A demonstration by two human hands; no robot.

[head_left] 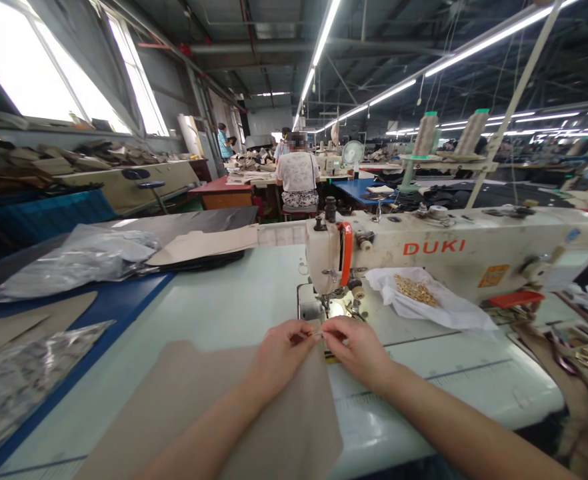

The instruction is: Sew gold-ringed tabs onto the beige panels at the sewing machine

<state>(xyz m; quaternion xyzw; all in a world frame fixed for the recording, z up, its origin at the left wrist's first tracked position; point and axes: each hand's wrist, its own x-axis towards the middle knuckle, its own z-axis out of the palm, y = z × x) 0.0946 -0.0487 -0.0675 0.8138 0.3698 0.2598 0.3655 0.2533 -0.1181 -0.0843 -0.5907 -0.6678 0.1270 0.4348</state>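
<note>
My left hand [284, 350] and my right hand [355, 343] meet just in front of the sewing machine's needle area. Both are closed in a pinch, fingertips almost touching, on a small beige tab [316, 325]. Its finer details are hidden by the fingers. Under my left hand and forearm lies a large flat beige panel [199, 387], spread over the pale table; I cannot tell whether the tab is joined to it. The white sewing machine [384, 243] stands right behind, its lamp lighting the needle plate.
White wrapping holds small gold-coloured metal pieces [417, 291] on the machine bed. To the left are a clear plastic bag [81, 257], stacked beige panels [207, 243] and a blue surface [124, 310]. Thread cones [427, 135] stand behind. Farther off, a person [298, 173] sits.
</note>
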